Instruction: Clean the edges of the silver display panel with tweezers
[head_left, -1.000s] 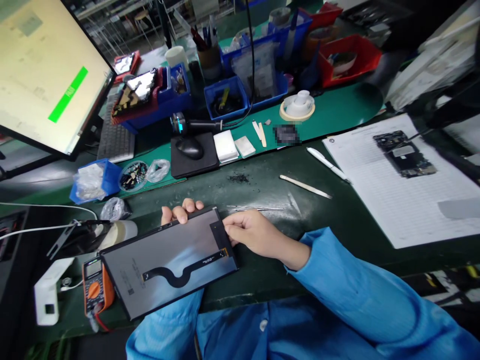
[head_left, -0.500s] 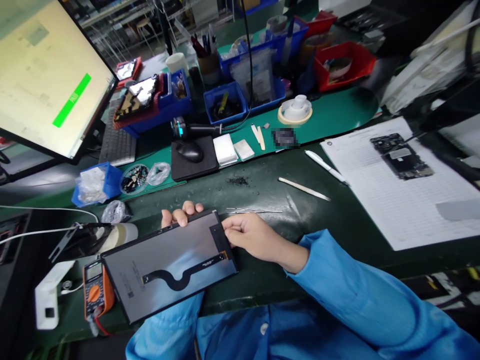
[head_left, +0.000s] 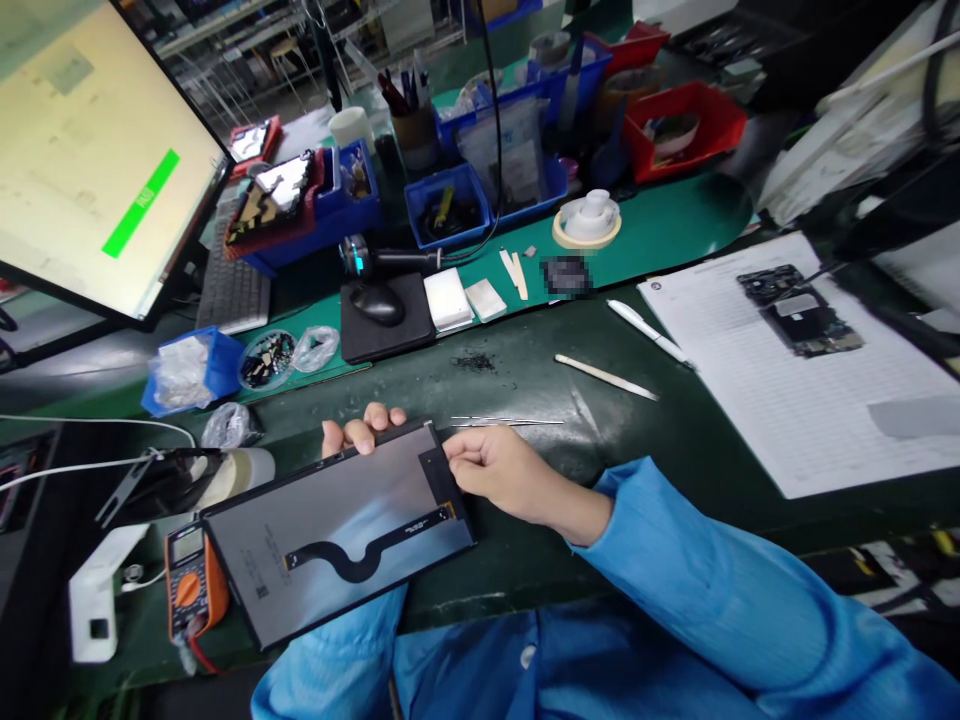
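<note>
A tablet display panel, grey-backed with black edges, is tilted above the bench. A black curved flex cable runs along its back. My left hand is closed on the panel from beneath, fingertips curling over the far edge; the palm is hidden. At the panel's right end, my right hand is closed, thumb and forefinger pinching the edge near the upper corner. Whether anything small is also in that pinch is hidden. Just beyond the right hand lie thin metal tweezers or rods.
An orange multimeter is left of the panel. Ahead are a wooden stick, a white pen and black scraps. A circuit board assembly rests on paper sheets at right. A monitor, scanner and bins stand behind.
The view has shifted very slightly. Both hands and the display panel keep practically the same position.
</note>
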